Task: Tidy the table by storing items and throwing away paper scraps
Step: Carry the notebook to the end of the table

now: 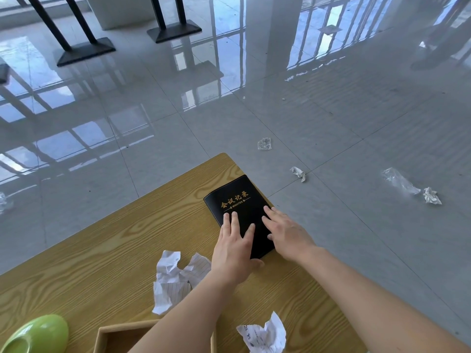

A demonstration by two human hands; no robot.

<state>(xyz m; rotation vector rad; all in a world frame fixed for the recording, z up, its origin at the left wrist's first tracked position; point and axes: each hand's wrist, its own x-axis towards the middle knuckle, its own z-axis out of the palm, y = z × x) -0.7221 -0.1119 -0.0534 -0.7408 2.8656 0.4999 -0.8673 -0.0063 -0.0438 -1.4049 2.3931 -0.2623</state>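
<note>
A black notebook (235,200) with gold lettering lies closed near the far right corner of the wooden table (107,245). My left hand (233,247) rests flat on its lower left part, fingers spread. My right hand (288,233) lies flat on its right side, fingers apart. Neither hand grips it. A crumpled lined paper scrap (173,276) sits left of my left wrist. Another crumpled paper scrap (265,336) lies between my forearms near the front edge.
A shallow brown box (114,337) stands at the front, partly under my left forearm. A green rounded object (38,335) sits at the front left. Crumpled paper (298,173) and clear plastic (400,180) litter the tiled floor right of the table. Black stand bases (86,50) are far back.
</note>
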